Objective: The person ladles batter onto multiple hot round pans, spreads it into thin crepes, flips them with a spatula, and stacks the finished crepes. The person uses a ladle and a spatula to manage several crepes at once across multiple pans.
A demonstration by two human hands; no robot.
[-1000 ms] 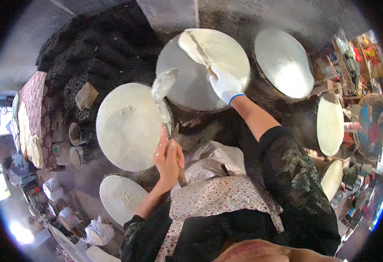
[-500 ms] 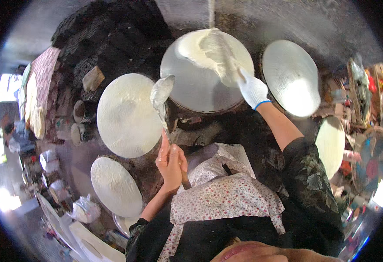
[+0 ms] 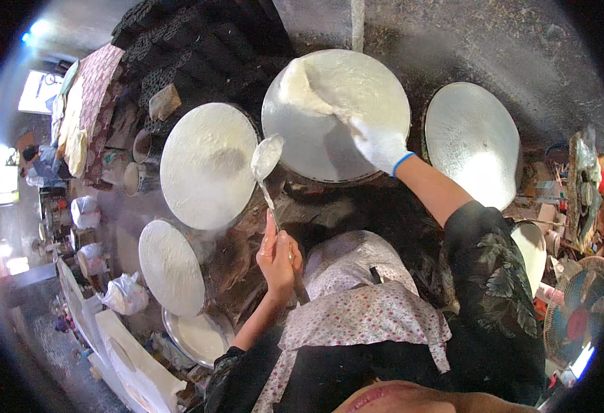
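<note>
My bare left hand [image 3: 279, 258] is closed round the handle of a metal ladle [image 3: 267, 156], its bowl coated in pale batter. The ladle is raised between two round griddles. My right hand [image 3: 382, 146], in a white knit glove with a blue cuff, is over the far middle griddle [image 3: 305, 141]. It grips a batter-coated spreader [image 3: 326, 103], whose outline is partly lost in the batter. A thick fold of wet batter [image 3: 298, 82] lies at that griddle's far left, with a thin film across the far part. On the left griddle [image 3: 205, 168] a pale round sheet covers the surface.
A bare shiny griddle [image 3: 468, 138] stands at the right, and a covered one [image 3: 171, 268] at the lower left. Near it is a pan of pale batter [image 3: 195, 337]. Black perforated briquettes [image 3: 198, 41] are stacked at the back left. A fan [image 3: 577, 313] stands far right.
My right hand has swept left and slightly nearer with the spreader, and the batter fold has shifted left. The ladle stays raised in my left hand. The whole view has turned slightly.
</note>
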